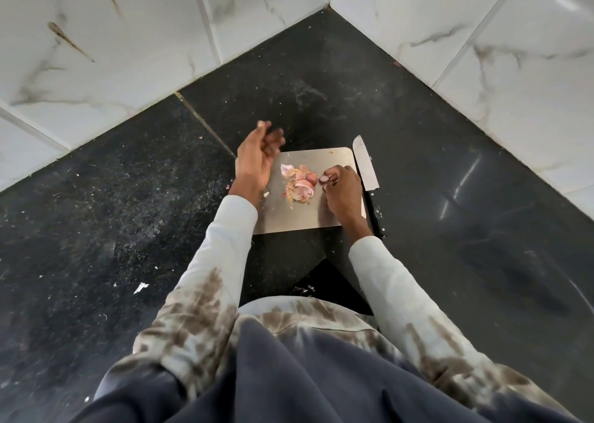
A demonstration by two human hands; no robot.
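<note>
A steel cutting board (302, 210) lies on a black stone counter. A pile of pink and tan onion peels (299, 183) sits on its middle. My right hand (340, 191) rests on the board's right side and pinches a small purple onion piece (324, 179) in its fingertips. My left hand (258, 160) is lifted over the board's left edge, palm turned inward, fingers loosely bent and blurred, holding nothing that I can see. A knife (364, 168) with a black handle lies along the board's right edge, blade pointing away from me.
The black counter (418, 165) runs into a corner of white marbled wall tiles (112, 53). Small white scraps (140, 287) and crumbs dot the counter at the left. A tiny peel bit (266, 193) lies by my left wrist.
</note>
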